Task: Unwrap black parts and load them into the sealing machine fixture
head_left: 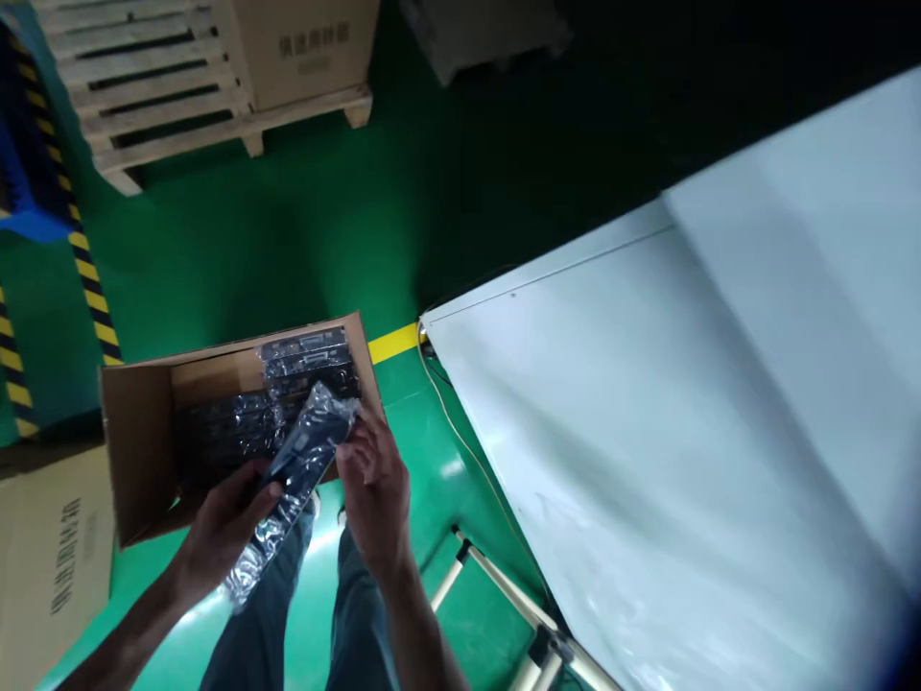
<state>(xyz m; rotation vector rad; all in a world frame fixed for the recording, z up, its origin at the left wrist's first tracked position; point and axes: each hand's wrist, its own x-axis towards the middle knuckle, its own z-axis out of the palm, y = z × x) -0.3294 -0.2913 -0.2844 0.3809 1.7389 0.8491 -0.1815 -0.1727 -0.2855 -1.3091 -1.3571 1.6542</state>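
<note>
Between my hands is a long dark part in a clear plastic bag, tilted over the near edge of an open cardboard box. My left hand is closed around its lower middle, thumb on top. With bent fingers, my right hand pinches the bag near its upper end. Inside the box, several similar bagged dark parts lie in rows, with more stacked at the right end. What exactly the dark parts are cannot be made out through the shiny plastic.
A large white panel fills the right side, with a cable along its edge. A tube frame stands below it. Another carton is at the left. A wooden pallet bears a carton farther off.
</note>
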